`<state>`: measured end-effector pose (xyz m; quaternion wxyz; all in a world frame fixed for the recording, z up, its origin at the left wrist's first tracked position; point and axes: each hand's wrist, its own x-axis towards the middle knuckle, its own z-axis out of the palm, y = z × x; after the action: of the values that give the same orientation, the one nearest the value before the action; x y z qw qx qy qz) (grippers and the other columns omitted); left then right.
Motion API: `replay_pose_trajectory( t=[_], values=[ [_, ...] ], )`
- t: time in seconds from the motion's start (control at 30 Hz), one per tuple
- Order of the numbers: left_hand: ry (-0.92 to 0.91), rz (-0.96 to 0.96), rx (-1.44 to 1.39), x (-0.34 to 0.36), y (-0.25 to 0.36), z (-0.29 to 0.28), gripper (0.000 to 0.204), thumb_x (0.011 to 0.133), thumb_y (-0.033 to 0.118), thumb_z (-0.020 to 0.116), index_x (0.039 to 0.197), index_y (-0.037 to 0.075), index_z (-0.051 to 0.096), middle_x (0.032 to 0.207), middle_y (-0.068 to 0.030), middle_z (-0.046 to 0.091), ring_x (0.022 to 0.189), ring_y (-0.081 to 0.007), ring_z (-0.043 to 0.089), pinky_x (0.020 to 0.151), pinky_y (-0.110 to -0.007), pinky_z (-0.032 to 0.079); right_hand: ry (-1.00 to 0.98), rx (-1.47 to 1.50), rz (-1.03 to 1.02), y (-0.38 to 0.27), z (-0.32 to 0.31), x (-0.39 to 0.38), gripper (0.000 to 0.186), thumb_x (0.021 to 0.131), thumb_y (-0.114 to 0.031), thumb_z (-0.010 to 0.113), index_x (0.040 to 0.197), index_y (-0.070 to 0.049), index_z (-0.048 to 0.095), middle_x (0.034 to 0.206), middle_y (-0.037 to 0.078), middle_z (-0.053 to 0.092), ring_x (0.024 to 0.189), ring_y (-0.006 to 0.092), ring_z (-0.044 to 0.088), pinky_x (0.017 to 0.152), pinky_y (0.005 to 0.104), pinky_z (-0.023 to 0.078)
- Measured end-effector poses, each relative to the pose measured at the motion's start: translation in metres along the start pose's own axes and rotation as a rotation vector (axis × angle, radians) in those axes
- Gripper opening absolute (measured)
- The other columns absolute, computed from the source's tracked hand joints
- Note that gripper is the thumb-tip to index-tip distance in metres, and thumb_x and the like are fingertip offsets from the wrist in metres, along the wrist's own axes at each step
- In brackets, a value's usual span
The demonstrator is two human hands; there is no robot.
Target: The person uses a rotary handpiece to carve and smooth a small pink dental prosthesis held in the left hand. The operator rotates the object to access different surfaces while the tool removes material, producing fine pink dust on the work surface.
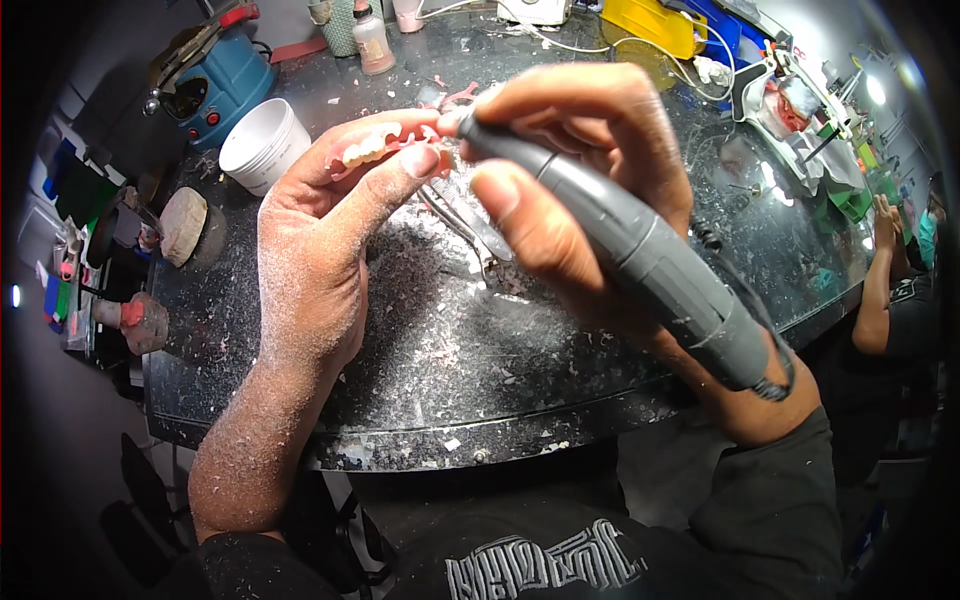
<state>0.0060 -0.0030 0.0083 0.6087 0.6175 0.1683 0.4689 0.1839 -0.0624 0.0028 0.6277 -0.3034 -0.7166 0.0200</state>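
Note:
Pinched between the thumb and fingers of my left hand (318, 235) is a denture (365, 148) with a pink base and a row of whitish teeth. Pale dust coats that hand and forearm. My right hand (555, 235) is wrapped around a thick grey rotary handpiece (625, 225), whose coiled cord trails back near the wrist. The nose of the handpiece meets the right end of the denture; fingers hide its bit. Behind and below the hands, a metal tool (465, 225) lies on the dusty black worktop (440, 385).
To the left stand a white tub (265, 147), a blue machine (215, 95) and a plaster block (184, 227). A bottle (372, 45) and a yellow bin (655, 25) are at the back. Far right are an articulator (798, 112) and another person's arm (876, 290).

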Motion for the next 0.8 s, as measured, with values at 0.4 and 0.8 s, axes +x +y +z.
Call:
replay_pose_trajectory(
  t=[0.4, 0.8],
  values=[
    [-0.061, -0.024, -0.037, 0.001, -0.003, 0.001, 0.037, 0.092, 0.009, 0.067, 0.127, -0.002, 0.061, 0.12, -0.0121, 0.067, 0.115, -0.0181, 0.061, 0.107, -0.036, 0.043, 0.029, 0.043, 0.277, 0.002, 0.001, -0.003, 0.036, 0.087, 0.002, 0.074, 0.12, -0.001, 0.06, 0.104, 0.009, 0.069, 0.099, 0.0134, 0.067, 0.09, 0.0276, 0.055],
    [-0.006, -0.183, -0.158, 0.001, -0.009, -0.007, 0.018, 0.091, 0.008, 0.07, 0.106, -0.002, 0.065, 0.107, -0.014, 0.07, 0.101, -0.0186, 0.068, 0.099, -0.034, 0.05, 0.036, -0.089, -0.004, 0.014, -0.003, 0.002, 0.045, 0.079, 0.006, 0.078, 0.12, -0.001, 0.059, 0.114, 0.01, 0.066, 0.104, 0.0173, 0.067, 0.093, 0.0299, 0.053]
  ],
)
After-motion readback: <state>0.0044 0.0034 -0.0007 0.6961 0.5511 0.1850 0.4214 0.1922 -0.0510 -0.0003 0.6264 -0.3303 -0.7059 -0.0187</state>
